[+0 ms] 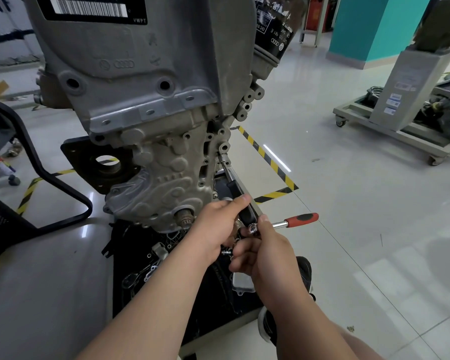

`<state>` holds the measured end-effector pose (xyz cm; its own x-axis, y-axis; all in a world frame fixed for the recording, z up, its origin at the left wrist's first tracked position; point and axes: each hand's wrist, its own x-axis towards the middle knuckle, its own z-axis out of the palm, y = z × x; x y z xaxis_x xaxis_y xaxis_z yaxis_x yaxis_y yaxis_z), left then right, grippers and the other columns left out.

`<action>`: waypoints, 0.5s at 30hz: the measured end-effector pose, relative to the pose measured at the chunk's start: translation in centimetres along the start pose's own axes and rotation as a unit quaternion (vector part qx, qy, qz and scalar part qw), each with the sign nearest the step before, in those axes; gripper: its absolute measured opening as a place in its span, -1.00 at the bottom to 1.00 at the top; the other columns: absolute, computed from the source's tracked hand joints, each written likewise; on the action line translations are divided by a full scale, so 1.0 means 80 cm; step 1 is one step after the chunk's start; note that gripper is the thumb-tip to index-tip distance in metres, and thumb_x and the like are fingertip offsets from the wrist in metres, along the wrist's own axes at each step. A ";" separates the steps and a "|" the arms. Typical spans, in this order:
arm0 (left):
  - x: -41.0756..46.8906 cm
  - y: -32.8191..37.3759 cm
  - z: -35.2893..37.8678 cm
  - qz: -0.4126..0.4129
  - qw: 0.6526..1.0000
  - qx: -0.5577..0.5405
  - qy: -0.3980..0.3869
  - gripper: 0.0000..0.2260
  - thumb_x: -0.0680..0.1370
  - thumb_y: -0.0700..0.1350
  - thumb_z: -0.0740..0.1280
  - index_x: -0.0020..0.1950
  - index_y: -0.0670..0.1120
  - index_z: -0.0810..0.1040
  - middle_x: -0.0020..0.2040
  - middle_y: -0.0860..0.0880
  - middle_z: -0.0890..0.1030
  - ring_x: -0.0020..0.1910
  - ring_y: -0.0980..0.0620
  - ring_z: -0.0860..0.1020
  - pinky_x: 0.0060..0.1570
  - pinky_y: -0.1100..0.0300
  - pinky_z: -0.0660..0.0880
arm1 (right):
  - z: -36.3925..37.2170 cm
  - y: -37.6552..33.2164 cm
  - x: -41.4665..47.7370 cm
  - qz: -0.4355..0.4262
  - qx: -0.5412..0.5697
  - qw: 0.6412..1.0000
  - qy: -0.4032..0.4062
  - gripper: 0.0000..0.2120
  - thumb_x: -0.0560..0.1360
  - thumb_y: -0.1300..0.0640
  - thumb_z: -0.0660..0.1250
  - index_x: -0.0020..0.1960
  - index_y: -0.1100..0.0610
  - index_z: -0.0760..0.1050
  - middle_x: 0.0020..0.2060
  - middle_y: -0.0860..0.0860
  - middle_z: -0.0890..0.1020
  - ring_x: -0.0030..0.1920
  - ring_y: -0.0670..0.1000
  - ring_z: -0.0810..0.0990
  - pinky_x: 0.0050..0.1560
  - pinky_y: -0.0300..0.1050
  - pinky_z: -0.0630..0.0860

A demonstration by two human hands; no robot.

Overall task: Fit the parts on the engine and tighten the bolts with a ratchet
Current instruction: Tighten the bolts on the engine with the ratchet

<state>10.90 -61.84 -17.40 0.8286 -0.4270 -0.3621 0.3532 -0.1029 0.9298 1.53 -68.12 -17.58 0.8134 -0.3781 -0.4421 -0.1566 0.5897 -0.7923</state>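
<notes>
A grey engine hangs on a stand in front of me, its timing cover facing me. A long extension bar with a black grip runs from a bolt boss on the engine's right edge down to my hands. My left hand is closed around the black grip. The ratchet has a red and black handle that sticks out to the right. My right hand holds the ratchet at its head, where it meets the bar's lower end.
A black tray with several loose parts and bolts sits under the engine. A black chair frame stands at the left. Yellow-black floor tape marks the bay. A wheeled grey stand is at the far right. My shoe is below my right hand.
</notes>
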 end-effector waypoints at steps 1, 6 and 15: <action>0.000 0.000 0.000 0.001 1.000 -0.003 0.001 -0.57 0.52 0.06 0.39 0.12 -0.31 0.57 -0.45 -0.02 0.38 -0.62 0.12 0.23 -0.63 0.38 0.12 | 0.000 -0.001 0.000 0.008 0.016 1.000 -0.004 -0.53 0.66 -0.07 0.08 -0.12 0.29 0.50 -0.53 0.13 0.52 -0.58 0.07 0.41 -0.50 -0.14 0.50; -0.003 0.000 0.001 0.003 1.000 -0.008 0.002 -0.71 0.52 0.06 0.39 -0.04 -0.18 0.61 -0.50 0.00 0.51 -0.65 0.14 0.35 -0.63 0.43 0.18 | -0.001 -0.008 -0.003 0.066 0.119 0.990 -0.036 -0.50 0.65 -0.08 0.11 -0.23 0.26 0.53 -0.54 0.08 0.49 -0.61 0.00 0.42 -0.53 -0.17 0.48; 0.002 -0.001 0.002 0.000 1.000 0.017 0.014 -0.70 0.44 0.18 0.43 -0.20 -0.05 0.54 -0.50 -0.01 0.47 -0.53 0.05 0.39 -0.43 0.24 0.29 | 0.001 -0.013 -0.007 0.141 0.269 0.948 -0.092 -0.38 0.62 -0.16 0.10 -0.40 0.22 0.58 -0.58 -0.03 0.38 -0.64 -0.09 0.33 -0.57 -0.26 0.44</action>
<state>10.91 -62.02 -17.53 0.8401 -0.4024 -0.3638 0.3391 -0.1338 0.9312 1.32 -68.44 -16.49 0.8734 -0.0487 -0.4846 -0.1143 0.9467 -0.3011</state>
